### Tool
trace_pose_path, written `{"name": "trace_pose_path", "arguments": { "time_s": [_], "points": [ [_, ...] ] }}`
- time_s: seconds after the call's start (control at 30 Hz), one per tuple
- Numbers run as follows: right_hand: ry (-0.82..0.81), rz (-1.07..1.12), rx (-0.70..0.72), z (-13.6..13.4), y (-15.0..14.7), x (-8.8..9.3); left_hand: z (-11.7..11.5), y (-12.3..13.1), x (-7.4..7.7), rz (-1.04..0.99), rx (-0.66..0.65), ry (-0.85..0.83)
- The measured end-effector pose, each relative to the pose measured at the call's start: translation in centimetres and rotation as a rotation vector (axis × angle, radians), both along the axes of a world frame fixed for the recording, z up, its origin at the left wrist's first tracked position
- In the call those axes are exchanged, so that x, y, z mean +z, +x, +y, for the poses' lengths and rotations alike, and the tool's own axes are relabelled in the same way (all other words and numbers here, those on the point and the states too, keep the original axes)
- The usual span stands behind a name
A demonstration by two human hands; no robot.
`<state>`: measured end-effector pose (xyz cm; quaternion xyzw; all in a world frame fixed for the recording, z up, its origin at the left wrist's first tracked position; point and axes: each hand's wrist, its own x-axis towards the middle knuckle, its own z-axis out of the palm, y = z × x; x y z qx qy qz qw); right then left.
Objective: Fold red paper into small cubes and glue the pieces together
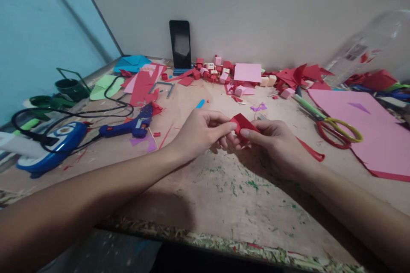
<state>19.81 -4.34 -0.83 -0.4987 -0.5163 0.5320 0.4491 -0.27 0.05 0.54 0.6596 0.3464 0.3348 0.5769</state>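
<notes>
- Hands: left hand (200, 130) and right hand (275, 140) meet at the centre of the frame, low over the surface (224, 192). The forearms enter from the lower left and lower right corners.
- Held thing: a small red paper piece (244, 123), folded to an angular shape, sits between the two hands. Whether it touches the surface cannot be told.
- Fingers: the left thumb and forefinger are pinched on the piece's left edge, and the right thumb and forefinger on its lower right edge. The remaining fingers curl underneath.
- Step in hand, as judged: the folded piece is being shaped or creased by both hands together, with no tool engaged.
- Next move, as judged: a further fold would call for one hand to steady the piece while the other presses along the crease. The paper is small and light, so the grip should sit close to the fold line.
- Tools within reach: a blue glue gun (134, 124) lies at centre left and scissors (333, 130) at centre right. Both are apart from the hands.
- Materials: a pink sheet (361, 128) lies at the right edge of the frame, and small paper cubes (218, 70) and red scraps are scattered along the wall at upper centre.
- Background: a dark phone (180, 45) stands upright against the wall.
</notes>
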Motion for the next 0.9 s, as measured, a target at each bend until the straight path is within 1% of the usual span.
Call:
{"name": "trace_pose_path", "arguments": {
  "time_s": [0.27, 0.4, 0.47, 0.57, 0.73, 0.9],
  "points": [
    [-0.044, 0.026, 0.071, -0.26, -0.48, 0.55, 0.03, 0.01, -0.05, 0.014, 0.003, 0.002],
    [0.009, -0.148, 0.049, -0.25, -0.47, 0.83, 0.02, 0.07, 0.05, 0.019, 0.008, -0.007],
    [0.038, -0.189, 0.056, -0.23, -0.39, 0.86, -0.01, 0.10, 0.10, 0.016, 0.003, -0.009],
    [0.050, -0.158, 0.064, -0.26, -0.31, 0.73, -0.03, 0.10, 0.14, 0.010, -0.014, -0.018],
    [0.018, -0.063, 0.065, -0.32, -0.30, 0.37, 0.02, 0.04, 0.17, -0.011, -0.013, -0.048],
    [0.036, -0.032, 0.000, -0.24, -0.31, 0.34, 0.35, -0.03, 0.10, -0.070, -0.004, -0.086]
  ]
}}
